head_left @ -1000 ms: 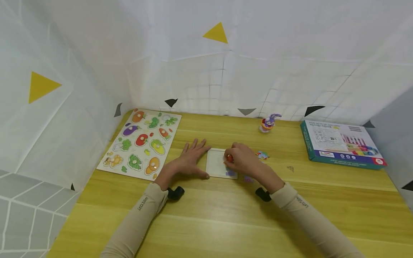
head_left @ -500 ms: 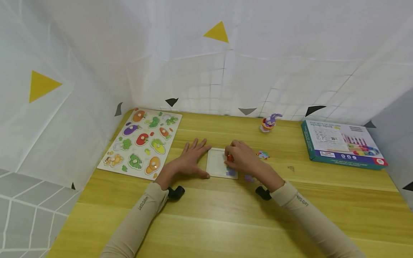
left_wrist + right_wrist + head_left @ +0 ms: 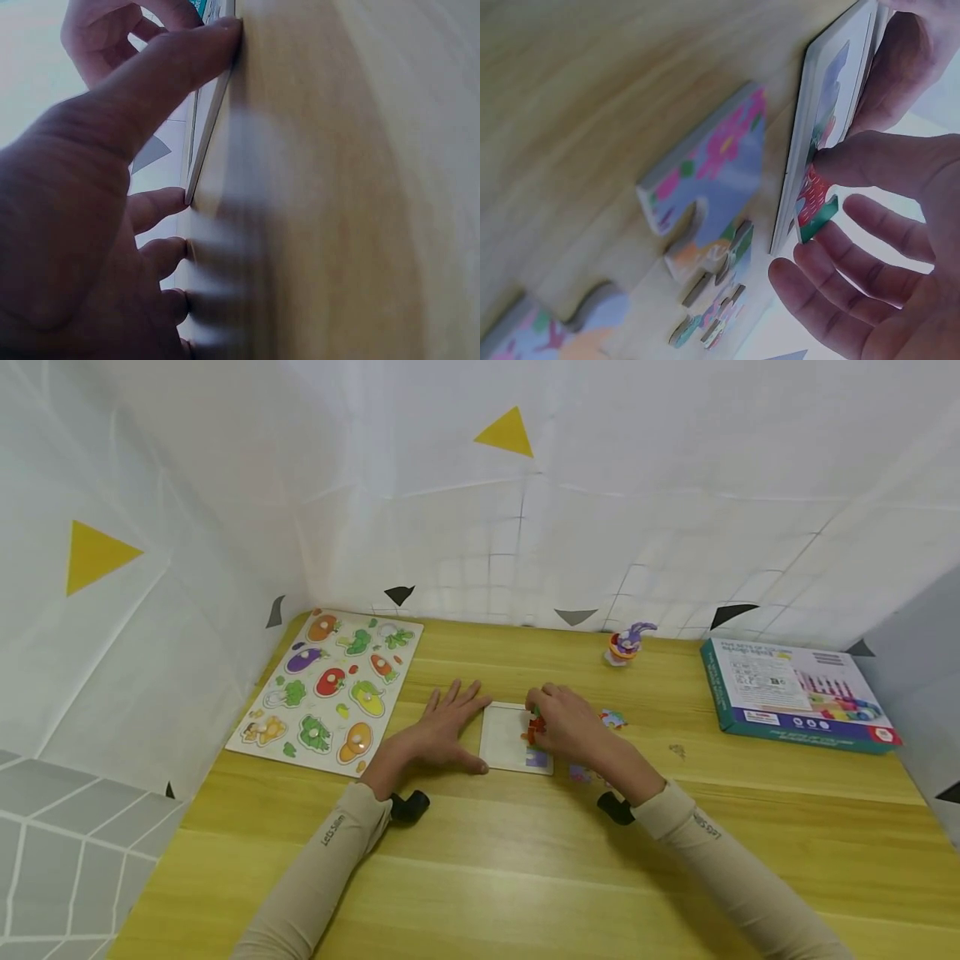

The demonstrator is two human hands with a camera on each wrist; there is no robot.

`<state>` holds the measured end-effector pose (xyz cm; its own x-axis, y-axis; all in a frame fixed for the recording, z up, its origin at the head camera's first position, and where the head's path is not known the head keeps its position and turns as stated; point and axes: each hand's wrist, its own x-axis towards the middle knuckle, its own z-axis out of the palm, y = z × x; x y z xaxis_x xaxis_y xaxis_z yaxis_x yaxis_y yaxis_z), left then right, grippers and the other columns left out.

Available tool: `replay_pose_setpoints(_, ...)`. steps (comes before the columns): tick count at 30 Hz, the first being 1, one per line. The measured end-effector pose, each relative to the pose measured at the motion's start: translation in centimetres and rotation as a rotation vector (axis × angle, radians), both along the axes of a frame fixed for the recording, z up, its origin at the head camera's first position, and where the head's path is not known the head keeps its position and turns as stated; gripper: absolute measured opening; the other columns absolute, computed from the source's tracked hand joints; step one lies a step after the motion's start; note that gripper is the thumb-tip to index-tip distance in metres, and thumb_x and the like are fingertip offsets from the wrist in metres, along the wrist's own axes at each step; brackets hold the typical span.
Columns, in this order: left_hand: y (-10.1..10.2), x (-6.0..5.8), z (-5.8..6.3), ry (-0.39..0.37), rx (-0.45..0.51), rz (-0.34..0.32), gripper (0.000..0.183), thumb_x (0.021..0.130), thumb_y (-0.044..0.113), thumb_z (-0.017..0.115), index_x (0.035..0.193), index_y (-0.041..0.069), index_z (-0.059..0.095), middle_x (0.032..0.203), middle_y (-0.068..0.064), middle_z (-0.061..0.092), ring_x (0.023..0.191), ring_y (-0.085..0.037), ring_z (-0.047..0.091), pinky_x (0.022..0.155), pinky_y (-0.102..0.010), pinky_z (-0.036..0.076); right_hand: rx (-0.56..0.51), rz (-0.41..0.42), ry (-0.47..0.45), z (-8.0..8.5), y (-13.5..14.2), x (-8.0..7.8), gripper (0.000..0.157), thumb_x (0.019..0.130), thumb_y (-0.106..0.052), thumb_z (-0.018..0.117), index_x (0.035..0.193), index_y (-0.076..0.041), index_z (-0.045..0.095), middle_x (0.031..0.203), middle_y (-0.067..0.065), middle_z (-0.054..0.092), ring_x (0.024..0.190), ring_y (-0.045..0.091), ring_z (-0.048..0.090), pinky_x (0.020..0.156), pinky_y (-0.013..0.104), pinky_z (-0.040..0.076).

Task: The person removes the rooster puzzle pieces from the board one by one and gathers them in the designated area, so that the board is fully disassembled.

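My left hand [image 3: 442,731] lies spread at the left side of a small white puzzle tray [image 3: 498,739]. Its thumb and forefinger touch the tray's edge at two corners, as the left wrist view shows too. Over the tray's right part, my right hand [image 3: 573,724] pinches a red puzzle piece [image 3: 815,193] with a green edge. That piece is slightly tilted at the tray's rim, the thumb on its face and the fingers by its green edge. A lilac puzzle piece [image 3: 536,759] lies inside the tray's near right corner.
Loose puzzle pieces lie right of the tray: a flowered piece [image 3: 731,161] and a multicoloured piece [image 3: 612,718] farther back. A vegetable peg board [image 3: 341,647] is at left. A purple rabbit toy [image 3: 624,645] stands at the back, a boxed set [image 3: 795,693] at right.
My right hand has shifted slightly right and away from me, uncovering more of the red piece and of the lilac piece. My left hand has stayed in place.
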<state>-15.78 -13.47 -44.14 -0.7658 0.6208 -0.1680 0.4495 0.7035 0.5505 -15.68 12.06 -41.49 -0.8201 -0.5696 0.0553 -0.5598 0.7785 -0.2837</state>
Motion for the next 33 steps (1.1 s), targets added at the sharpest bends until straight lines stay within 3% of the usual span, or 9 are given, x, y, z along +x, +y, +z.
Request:
replay_pose_setpoints(5,-0.01,-0.01,0.00,-0.002,0.006,0.001,0.109,0.077,0.053,0.083,0.161,0.017,0.024,0.168,-0.009,0.002,0.151,-0.034,-0.011,0.117,-0.056,-0.009,0.001,0.001,0.007,-0.03,0.09,-0.10,0.047,0.077,-0.011,0.084,0.120,-0.001,0.067,0.105,0.012,0.063,0.090,0.026,0.060,0.077,0.041,0.053)
replay_pose_setpoints(18,-0.03,-0.01,-0.03,0.003,0.001,-0.005,0.108,0.077,0.053,0.083,0.161,0.016,0.025,0.167,-0.010,0.002,0.151,-0.035,-0.010,0.117,-0.056,-0.008,-0.040,-0.011,-0.007,-0.17,0.27,-0.31,0.038,0.077,-0.012,0.085,0.111,-0.004,0.070,0.098,0.010,0.062,0.080,0.022,0.056,0.071,0.039,0.051)
replay_pose_setpoints(33,-0.03,-0.06,-0.15,0.000,0.007,-0.002,0.109,0.077,0.054,0.083,0.160,0.017,0.025,0.167,-0.010,0.002,0.151,-0.034,-0.010,0.117,-0.056,-0.008,-0.068,-0.009,-0.020,-0.33,0.46,-0.35,0.042,0.077,-0.013,0.084,0.115,-0.002,0.068,0.103,0.010,0.063,0.085,0.023,0.059,0.075,0.040,0.053)
